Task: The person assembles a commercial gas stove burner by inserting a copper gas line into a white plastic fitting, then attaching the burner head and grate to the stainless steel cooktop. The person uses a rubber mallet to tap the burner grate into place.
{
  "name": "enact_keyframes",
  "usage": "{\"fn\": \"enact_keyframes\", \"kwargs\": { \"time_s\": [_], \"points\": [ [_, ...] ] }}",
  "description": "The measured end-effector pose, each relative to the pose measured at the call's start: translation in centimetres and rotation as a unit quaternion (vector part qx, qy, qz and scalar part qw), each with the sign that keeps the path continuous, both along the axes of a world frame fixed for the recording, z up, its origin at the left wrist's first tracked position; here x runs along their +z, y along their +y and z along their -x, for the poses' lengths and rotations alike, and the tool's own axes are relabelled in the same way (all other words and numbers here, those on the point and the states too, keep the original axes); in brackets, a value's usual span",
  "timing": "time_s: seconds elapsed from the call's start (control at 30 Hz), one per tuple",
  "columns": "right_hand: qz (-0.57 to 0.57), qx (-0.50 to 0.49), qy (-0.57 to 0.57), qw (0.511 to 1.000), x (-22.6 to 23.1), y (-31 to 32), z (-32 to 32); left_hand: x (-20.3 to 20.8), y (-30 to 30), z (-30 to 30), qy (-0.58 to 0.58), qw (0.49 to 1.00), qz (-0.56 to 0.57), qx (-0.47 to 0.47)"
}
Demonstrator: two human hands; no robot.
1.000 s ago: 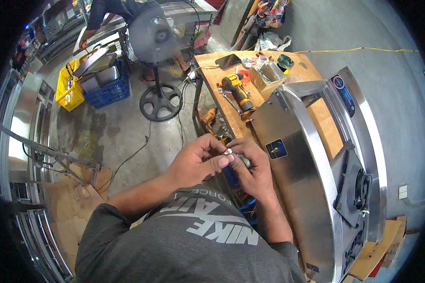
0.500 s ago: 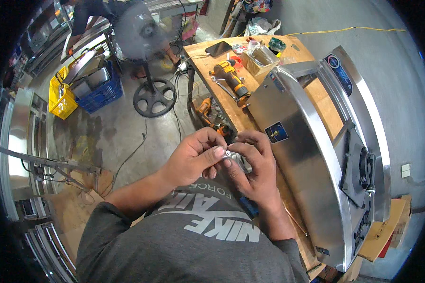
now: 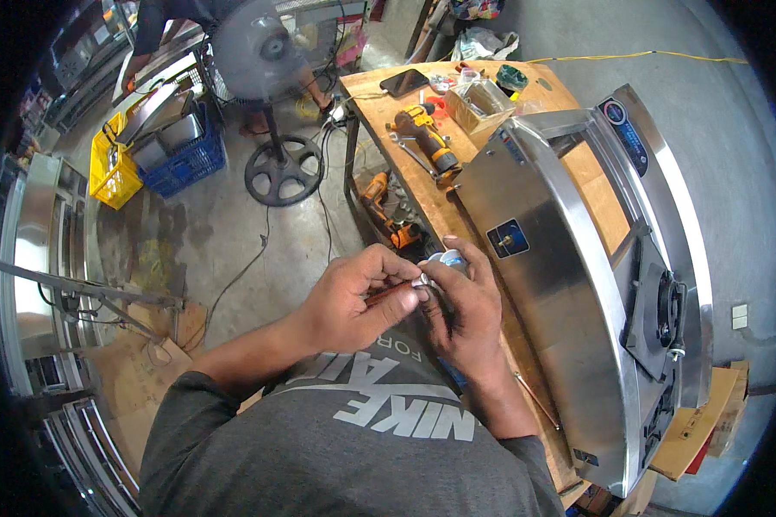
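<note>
My left hand (image 3: 353,297) is closed in a pinch around a thin reddish-brown tube (image 3: 386,295). At the tube's end, between the fingertips of both hands, sits a small silvery fitting (image 3: 421,280). My right hand (image 3: 470,302) is also closed, its thumb and finger at the fitting. A small white and blue roll (image 3: 448,258), which looks like thread seal tape, shows behind the right fingers, partly hidden by them. Both hands are held in front of my chest, left of a workbench (image 3: 379,108).
A stainless-steel gas stove (image 3: 543,258) stands on its side on the bench. Beyond lie a yellow cordless drill (image 3: 427,142), wrenches (image 3: 416,155), a phone (image 3: 403,83) and a small box (image 3: 478,108). A pedestal fan (image 3: 272,112), crates (image 3: 185,164) and a co-worker's arm (image 3: 147,47) are farther left.
My right fingers have shifted around the fitting, and the white and blue roll now shows above them. More of the reddish-brown tube is visible by my left fingers.
</note>
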State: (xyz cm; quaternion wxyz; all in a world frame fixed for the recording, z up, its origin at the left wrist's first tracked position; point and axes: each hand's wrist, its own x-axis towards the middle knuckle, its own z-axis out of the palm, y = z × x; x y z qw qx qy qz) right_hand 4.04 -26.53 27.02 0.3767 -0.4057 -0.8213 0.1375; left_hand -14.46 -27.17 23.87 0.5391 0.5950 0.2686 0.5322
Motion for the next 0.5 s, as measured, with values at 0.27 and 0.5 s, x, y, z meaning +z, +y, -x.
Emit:
{"fn": "enact_keyframes", "kwargs": {
  "time_s": [0.27, 0.5],
  "points": [
    [0.043, -0.035, -0.094, 0.994, 1.4, -0.3, 0.1, -0.4, 1.3, 1.5, 0.031, 0.996, 0.077, -0.042],
    [0.049, -0.070, -0.083, 0.993, -0.8, 0.2, -0.2, 0.4, 1.5, 0.8, 0.139, 0.990, 0.036, -0.002]
  ]
}}
